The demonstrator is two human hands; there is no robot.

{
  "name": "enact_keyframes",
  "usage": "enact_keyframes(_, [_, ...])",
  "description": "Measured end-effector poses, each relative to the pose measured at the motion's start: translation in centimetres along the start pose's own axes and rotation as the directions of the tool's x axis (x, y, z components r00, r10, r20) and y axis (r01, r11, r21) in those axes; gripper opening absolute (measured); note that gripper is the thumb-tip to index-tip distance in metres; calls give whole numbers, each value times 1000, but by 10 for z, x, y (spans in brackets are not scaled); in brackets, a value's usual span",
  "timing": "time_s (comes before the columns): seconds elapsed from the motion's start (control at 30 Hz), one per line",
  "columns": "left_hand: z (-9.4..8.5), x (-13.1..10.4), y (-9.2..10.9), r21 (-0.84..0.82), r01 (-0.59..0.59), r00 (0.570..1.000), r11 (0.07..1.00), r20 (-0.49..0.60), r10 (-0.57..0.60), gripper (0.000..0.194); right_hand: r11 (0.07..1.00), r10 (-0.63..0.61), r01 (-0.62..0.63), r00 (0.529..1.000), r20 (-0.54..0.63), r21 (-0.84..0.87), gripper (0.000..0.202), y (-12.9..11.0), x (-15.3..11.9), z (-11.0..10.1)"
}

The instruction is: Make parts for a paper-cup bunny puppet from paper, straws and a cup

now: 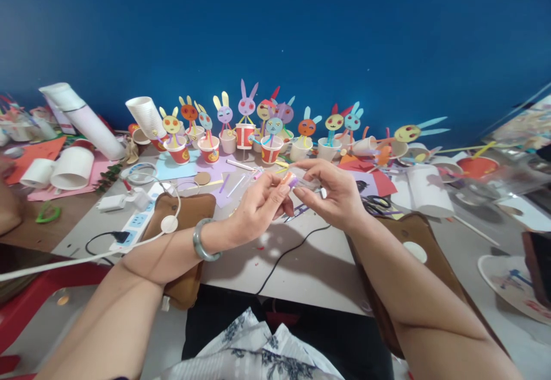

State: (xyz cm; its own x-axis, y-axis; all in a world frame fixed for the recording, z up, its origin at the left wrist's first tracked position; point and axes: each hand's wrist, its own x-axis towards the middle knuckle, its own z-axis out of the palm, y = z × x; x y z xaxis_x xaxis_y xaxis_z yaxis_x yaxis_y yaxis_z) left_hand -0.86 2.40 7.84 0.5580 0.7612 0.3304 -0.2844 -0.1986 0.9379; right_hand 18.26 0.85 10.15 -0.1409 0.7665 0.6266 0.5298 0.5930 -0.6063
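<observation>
My left hand (pixel 262 205), with a jade-coloured bangle on the wrist, pinches a small orange and purple piece (pixel 289 180) above the middle of the table. Close beside it on the right, my right hand (pixel 325 190) has its fingers curled round something clear, perhaps a plastic wrapper (pixel 307 184). The two hands almost meet at the small piece. Behind them stands a row of paper cups holding paper rabbit heads, among them a purple one (pixel 247 104) and a blue one (pixel 274 126). Thin paper strips (pixel 236 186) lie left of my hands.
A white power strip (pixel 140 219) with cables is at the left, near a brown pad (pixel 183 276). Black scissors (pixel 376 204) lie right of my hands. White paper cups (pixel 73 167) lie far left; a paper plate (pixel 503 279) is at right. Another person's hand (pixel 8 202) shows at the left edge.
</observation>
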Motion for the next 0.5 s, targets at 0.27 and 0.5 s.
enact_keyframes(0.27, [1, 6, -2, -109, 9, 997, 994, -79, -18, 38, 997, 32, -33, 999, -25, -62, 32, 0, -2, 6])
enact_keyframes(0.5, [0, 11, -6, -162, -14, 994, 987, -111, -4, 37, 993, 37, -36, 999, 0, -116, 35, 0, -3, 9])
